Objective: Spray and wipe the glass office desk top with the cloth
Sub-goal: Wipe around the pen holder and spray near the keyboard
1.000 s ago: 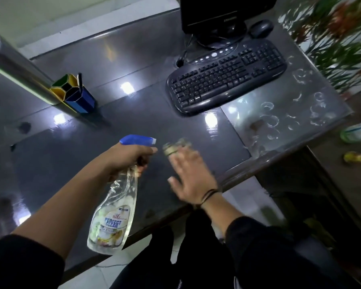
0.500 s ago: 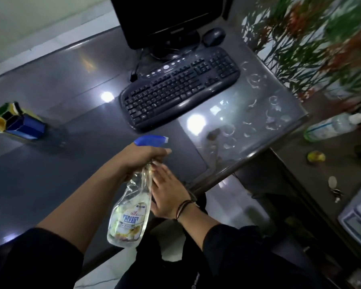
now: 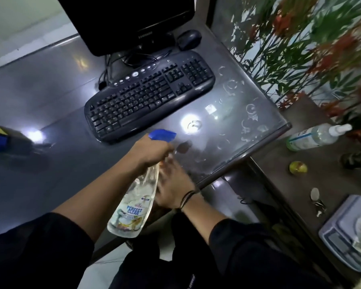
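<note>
- left hand (image 3: 148, 152) grips the spray bottle (image 3: 133, 203); blue nozzle (image 3: 162, 134) aims right over the glass surface (image 3: 50, 97)
- right hand (image 3: 173, 184) flat beneath it near the front edge; fingers blurred; cloth not visible

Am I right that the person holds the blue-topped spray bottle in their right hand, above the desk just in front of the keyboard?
Not quite: the head view shows the left hand gripping the spray bottle, above the desk just in front of the keyboard.
</note>
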Tool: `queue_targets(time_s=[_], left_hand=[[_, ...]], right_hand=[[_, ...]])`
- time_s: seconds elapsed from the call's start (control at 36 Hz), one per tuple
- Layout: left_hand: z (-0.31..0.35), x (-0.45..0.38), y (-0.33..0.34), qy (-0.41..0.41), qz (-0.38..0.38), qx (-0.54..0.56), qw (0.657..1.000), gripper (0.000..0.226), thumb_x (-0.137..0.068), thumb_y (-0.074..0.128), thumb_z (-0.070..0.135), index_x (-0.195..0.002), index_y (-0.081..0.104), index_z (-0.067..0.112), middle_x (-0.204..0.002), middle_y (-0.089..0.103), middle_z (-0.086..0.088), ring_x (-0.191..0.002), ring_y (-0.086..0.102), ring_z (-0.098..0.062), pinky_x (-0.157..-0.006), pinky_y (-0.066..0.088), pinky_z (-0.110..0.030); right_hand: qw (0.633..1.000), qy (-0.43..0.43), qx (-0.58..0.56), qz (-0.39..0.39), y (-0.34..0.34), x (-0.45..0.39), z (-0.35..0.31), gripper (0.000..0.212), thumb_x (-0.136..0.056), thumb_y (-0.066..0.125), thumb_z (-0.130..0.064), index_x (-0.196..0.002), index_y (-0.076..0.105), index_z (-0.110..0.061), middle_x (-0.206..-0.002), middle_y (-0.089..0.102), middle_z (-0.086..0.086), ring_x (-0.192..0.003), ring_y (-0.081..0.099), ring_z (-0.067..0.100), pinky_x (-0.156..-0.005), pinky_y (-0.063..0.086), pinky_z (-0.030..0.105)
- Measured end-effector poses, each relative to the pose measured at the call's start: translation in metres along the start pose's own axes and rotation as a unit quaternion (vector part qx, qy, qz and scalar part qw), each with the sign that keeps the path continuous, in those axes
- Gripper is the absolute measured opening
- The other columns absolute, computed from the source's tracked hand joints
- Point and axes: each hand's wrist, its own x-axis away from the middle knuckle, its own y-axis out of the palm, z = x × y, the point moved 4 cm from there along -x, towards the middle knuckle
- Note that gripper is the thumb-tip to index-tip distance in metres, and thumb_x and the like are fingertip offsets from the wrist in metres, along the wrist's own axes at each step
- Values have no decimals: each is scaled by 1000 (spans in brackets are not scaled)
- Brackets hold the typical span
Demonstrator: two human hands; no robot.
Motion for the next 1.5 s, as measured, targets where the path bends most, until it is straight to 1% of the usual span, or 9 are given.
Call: queue_targets(time_s=[0.25, 0.36, 0.5, 0.69, 0.83, 0.89, 1.06, 1.22, 1.5], left_hand=[[-11, 0, -50, 35, 124, 62, 990, 22, -90, 64, 2, -100, 74, 19, -55, 61, 7, -48, 54, -9, -49, 46, -18], [-29, 13, -110, 97, 223, 164, 956, 30, -91, 71, 16, -116, 70, -1, -64, 68, 9, -52, 59, -4, -54, 50, -20], [-36, 47, -140, 214, 330, 183, 901, 18, -90, 64, 25, -73, 67, 28, -65, 65, 11, -65, 60, -11, -73, 51, -33], [-44, 60, -125, 251, 452, 110, 849, 11, -97, 69, 30, -97, 66, 40, -97, 70, 0, -90, 69, -18, -94, 56, -43], [-62, 50, -104, 207, 443, 80, 869, 55, -86, 74, 50, -133, 62, 24, -120, 67, 10, -110, 64, -4, -107, 49, -38], [-75, 54, -100, 198, 463, 73, 861, 76, -84, 79, 53, -143, 46, 19, -129, 58, -3, -112, 63, -22, -100, 53, -49], [-92, 94, -71, 288, 575, -101, 759, 66, -86, 81, 29, -127, 37, 2, -126, 33, -11, -111, 45, -52, -94, 42, -62], [-116, 106, -17, 353, 471, -216, 779, 38, -86, 68, 18, -112, 45, 3, -110, 54, -30, -106, 50, -40, -90, 41, -58], [-49, -17, 27, 336, 259, -243, 873, 54, -91, 52, 7, -143, 49, -7, -150, 47, -25, -136, 46, -42, -119, 35, -46]], right_hand=[[943, 308, 119, 29, -104, 10, 227, 72, -104, 25, -54, -160, 26, -9, -167, 20, 22, -155, 20, 40, -126, 21, 56], [927, 358, 113, 15, -105, 4, 225, 81, -103, 19, -61, -163, 21, -8, -169, 14, 23, -156, 16, 39, -127, 17, 54], [965, 247, 90, -18, -66, -16, 132, 86, -102, 14, -66, -162, 17, -5, -169, 9, 24, -157, 9, 41, -127, 17, 56], [990, -12, 91, -105, -28, -22, 63, 75, -101, 35, -58, -161, 28, -15, -170, 19, 14, -158, 14, 33, -128, 15, 52], [985, 122, 110, -43, -63, -35, 139, 71, -104, 28, -55, -162, 23, -15, -170, 17, 15, -158, 14, 34, -128, 18, 54], [976, 170, 130, -33, -74, -38, 165, 72, -102, 29, -56, -162, 24, -15, -170, 17, 16, -157, 14, 34, -128, 15, 52], [968, 212, 135, -21, -72, -43, 168, 77, -99, 38, -57, -160, 27, -13, -168, 20, 21, -156, 16, 38, -128, 16, 53], [966, 222, 131, -13, -70, -45, 164, 78, -97, 40, -59, -160, 25, -16, -171, 8, 19, -158, 8, 38, -128, 13, 54], [991, 83, 84, -58, -42, -31, 100, 69, -106, 25, -51, -164, 20, -14, -172, 7, 15, -160, 2, 31, -130, 9, 51]])
